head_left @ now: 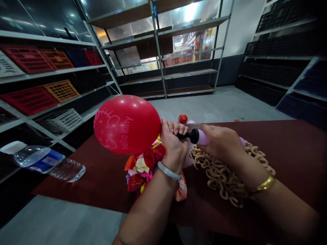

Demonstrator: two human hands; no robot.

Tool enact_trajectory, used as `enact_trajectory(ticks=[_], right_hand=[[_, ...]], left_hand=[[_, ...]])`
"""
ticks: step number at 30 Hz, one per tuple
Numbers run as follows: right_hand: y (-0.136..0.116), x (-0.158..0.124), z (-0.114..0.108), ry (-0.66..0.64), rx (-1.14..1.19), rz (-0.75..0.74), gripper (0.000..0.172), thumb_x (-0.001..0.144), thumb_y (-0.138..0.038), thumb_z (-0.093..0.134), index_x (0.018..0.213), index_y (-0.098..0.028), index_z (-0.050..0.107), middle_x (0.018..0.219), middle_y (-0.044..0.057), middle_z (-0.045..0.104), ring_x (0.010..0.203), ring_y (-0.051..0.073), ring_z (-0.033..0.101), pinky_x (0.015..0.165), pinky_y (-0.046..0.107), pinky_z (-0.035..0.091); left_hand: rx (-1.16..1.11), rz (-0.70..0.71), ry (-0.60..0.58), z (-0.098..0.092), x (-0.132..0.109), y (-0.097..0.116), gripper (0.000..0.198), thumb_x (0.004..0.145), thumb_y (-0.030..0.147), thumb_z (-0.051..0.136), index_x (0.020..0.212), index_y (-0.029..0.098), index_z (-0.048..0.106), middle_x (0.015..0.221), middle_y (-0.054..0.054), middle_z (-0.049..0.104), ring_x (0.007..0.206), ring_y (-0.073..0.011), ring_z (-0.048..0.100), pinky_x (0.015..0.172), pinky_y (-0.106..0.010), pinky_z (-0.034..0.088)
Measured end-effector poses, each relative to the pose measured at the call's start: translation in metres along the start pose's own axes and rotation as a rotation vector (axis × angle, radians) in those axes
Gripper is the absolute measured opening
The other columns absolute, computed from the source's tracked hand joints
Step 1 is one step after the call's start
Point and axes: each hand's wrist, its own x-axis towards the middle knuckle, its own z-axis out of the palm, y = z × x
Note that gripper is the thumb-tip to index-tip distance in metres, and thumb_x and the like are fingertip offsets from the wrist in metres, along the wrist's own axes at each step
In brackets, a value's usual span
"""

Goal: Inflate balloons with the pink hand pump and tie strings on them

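A red balloon (pixel 127 124) with "hello kitty" printed on it is swollen with air above the table. My left hand (pixel 174 139) is closed around the balloon's neck and the black nozzle end (pixel 182 136) of a hand pump; the exact grip point is hidden by the fingers. Wrapped around the pump's pink-purple body (pixel 203 137) is my right hand (pixel 221 143). Below my left hand lies a pile of colourful uninflated balloons (pixel 143 170). Under my right forearm is a heap of tan, curled loops (pixel 222 177).
On the dark red table (pixel 102 190), a clear water bottle (pixel 55 163) with a white cap lies at the left. A small red ball-like item (pixel 182 118) shows beyond my hands. Shelves with plastic crates (pixel 28 59) line the left; a metal rack (pixel 189 76) stands behind.
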Motion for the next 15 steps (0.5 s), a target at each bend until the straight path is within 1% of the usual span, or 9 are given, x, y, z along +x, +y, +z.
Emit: enact_trajectory(ticks=[3,6,8,11,13,15], right_hand=[[0.009,0.003,0.007,0.005,0.046,0.006,0.042,0.081,-0.046,0.059,0.114,-0.021,0.061,0.097,0.007,0.072,0.079,0.024,0.066,0.059,0.032,0.036],[0.025,0.005,0.011,-0.021,0.061,0.034,0.043,0.078,-0.043,0.061,0.117,-0.025,0.061,0.097,0.004,0.073,0.079,0.023,0.066,0.059,0.031,0.036],[0.036,0.006,0.011,-0.031,0.065,0.059,0.041,0.077,-0.042,0.062,0.115,-0.026,0.062,0.097,0.003,0.073,0.078,0.022,0.065,0.059,0.031,0.035],[0.049,0.005,0.007,-0.030,0.075,0.084,0.032,0.075,-0.040,0.064,0.104,-0.025,0.064,0.091,0.002,0.072,0.075,0.021,0.063,0.056,0.030,0.031],[0.053,0.004,0.002,-0.019,0.061,0.085,0.028,0.075,-0.039,0.064,0.098,-0.024,0.063,0.088,0.003,0.071,0.075,0.021,0.062,0.056,0.030,0.029],[0.053,0.003,-0.004,0.011,0.015,0.076,0.027,0.076,-0.039,0.063,0.097,-0.022,0.063,0.087,0.004,0.070,0.074,0.022,0.061,0.058,0.031,0.028]], left_hand=[[0.031,0.028,-0.016,-0.003,0.008,0.012,0.055,0.093,0.049,0.052,0.056,0.020,0.023,0.043,0.008,0.025,0.036,-0.0069,0.031,0.045,-0.023,0.029],[0.042,0.111,-0.014,-0.006,0.019,0.032,0.056,0.092,0.049,0.053,0.056,0.020,0.023,0.044,0.008,0.025,0.037,-0.0065,0.031,0.046,-0.023,0.031],[0.047,0.173,-0.014,-0.008,0.026,0.046,0.056,0.093,0.047,0.053,0.055,0.019,0.022,0.043,0.008,0.024,0.036,-0.0063,0.031,0.046,-0.023,0.030],[0.024,0.225,-0.013,-0.010,0.032,0.062,0.054,0.094,0.042,0.050,0.055,0.019,0.020,0.043,0.008,0.024,0.036,-0.0067,0.031,0.046,-0.023,0.030],[-0.015,0.226,-0.017,-0.010,0.033,0.067,0.053,0.095,0.038,0.048,0.055,0.019,0.019,0.043,0.007,0.023,0.036,-0.0071,0.030,0.045,-0.023,0.029],[-0.061,0.219,-0.023,-0.010,0.032,0.067,0.052,0.095,0.036,0.047,0.055,0.019,0.018,0.043,0.007,0.023,0.036,-0.0071,0.029,0.044,-0.023,0.029]])
